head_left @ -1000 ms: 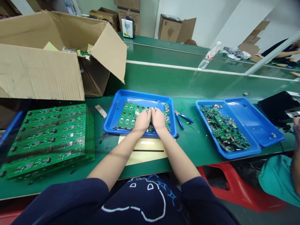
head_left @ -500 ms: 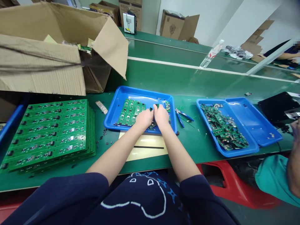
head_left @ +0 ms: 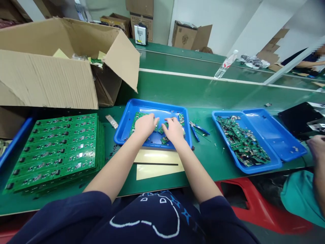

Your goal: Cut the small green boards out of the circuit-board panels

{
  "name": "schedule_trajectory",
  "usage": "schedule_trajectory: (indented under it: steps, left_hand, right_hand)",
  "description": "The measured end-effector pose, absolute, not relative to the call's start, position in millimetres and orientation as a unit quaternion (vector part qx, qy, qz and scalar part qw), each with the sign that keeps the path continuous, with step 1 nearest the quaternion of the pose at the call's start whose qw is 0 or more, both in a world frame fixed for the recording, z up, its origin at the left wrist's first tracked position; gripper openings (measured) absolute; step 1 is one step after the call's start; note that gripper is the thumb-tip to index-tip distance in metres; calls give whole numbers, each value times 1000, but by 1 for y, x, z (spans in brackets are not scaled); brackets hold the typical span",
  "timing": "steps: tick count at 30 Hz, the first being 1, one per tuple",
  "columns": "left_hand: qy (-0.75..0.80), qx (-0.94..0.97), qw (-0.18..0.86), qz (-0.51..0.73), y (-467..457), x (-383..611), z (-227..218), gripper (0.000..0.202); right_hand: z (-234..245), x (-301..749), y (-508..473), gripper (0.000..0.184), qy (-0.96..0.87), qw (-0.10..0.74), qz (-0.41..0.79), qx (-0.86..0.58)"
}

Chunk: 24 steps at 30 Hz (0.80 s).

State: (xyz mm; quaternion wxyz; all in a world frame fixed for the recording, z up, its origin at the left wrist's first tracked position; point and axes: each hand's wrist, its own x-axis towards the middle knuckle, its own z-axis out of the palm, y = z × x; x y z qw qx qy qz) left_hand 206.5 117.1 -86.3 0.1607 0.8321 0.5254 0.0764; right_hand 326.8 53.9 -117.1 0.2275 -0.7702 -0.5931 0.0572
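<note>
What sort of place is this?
Probably an electronics assembly line in a factory: a long green conveyor bench, stacks of green circuit boards, and blue plastic trays of boards beside cutting pliers.

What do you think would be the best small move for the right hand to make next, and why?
Probably the right hand should pick up the small green circuit board piece on the blue tray and move it to the second blue tray. It lies close to that hand, apart from the larger boards, and the second tray already holds a pile of green board pieces.
</note>
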Motion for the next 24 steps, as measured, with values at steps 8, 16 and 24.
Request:
schedule_trajectory:
  steps: [8,16,24]
  left_hand:
    - [562,769,261,158,130,203,-96,30]
    - [500,722,415,238,122,208,-103,16]
    - [529,740,355,218,123,215,-111,22]
  right_hand:
    - [-122,322,63,29,-559,288,88,-772]
    - [-130,320,84,33,-372,520,353,-683]
    - [-130,310,84,23,-335,559,389,-651]
